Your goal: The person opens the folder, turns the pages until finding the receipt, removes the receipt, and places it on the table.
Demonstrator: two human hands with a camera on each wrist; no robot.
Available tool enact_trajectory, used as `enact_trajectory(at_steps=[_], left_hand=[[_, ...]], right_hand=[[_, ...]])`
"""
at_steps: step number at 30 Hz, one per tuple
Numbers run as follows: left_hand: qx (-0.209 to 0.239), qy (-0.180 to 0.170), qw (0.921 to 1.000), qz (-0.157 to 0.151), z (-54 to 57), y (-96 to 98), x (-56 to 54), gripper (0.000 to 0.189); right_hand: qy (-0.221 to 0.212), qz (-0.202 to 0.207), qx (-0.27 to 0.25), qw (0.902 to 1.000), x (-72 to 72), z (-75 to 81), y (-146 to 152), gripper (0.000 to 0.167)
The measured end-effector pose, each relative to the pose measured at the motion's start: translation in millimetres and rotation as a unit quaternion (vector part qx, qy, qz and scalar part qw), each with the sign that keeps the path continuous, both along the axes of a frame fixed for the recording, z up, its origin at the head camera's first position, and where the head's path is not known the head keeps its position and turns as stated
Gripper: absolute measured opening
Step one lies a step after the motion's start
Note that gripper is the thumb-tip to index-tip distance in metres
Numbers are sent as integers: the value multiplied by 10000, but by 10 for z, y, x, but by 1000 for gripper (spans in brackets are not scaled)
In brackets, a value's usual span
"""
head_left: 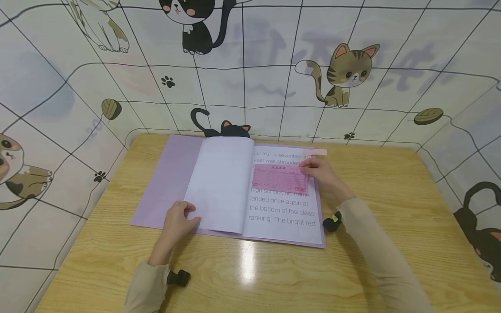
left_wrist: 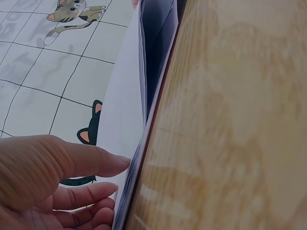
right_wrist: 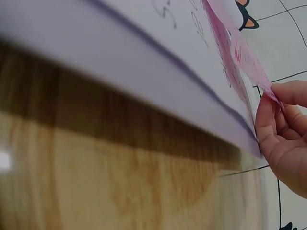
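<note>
A booklet with a purple cover (head_left: 172,165) lies spread on the table, a blank white page (head_left: 221,187) on its left and a page of large English print (head_left: 283,234) on its right. Over the print lies a pink printed slip (head_left: 275,180) with table-like lines, hiding part of the text. My right hand (head_left: 322,174) pinches the slip's right edge between thumb and fingers; in the right wrist view the slip (right_wrist: 249,62) bends up toward the fingertips. At the blank page's lower left corner rests my left hand (head_left: 178,221), thumb extended and fingers loosely bent.
A pale pink tab (head_left: 318,152) sticks out past the booklet's upper right edge. The wooden table (head_left: 250,282) is bordered by a white cloth (head_left: 266,87) with cat drawings and grid lines. Black devices (head_left: 178,278) are worn at both wrists.
</note>
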State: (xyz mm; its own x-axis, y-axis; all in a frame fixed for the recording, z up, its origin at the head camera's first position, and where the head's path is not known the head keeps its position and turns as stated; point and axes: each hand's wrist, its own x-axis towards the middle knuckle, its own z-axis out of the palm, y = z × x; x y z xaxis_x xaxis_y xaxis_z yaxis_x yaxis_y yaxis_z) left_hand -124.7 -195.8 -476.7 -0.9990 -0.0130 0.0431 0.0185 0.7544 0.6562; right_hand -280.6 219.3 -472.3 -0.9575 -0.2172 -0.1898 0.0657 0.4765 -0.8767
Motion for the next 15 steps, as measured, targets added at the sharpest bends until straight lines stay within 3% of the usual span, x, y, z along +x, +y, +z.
enact_trajectory(at_steps=[15], left_hand=[[-47,48,10000,-2,-26,-13,-11,25]], right_hand=[[-220,-194,-662,9974,91,143,155,29]])
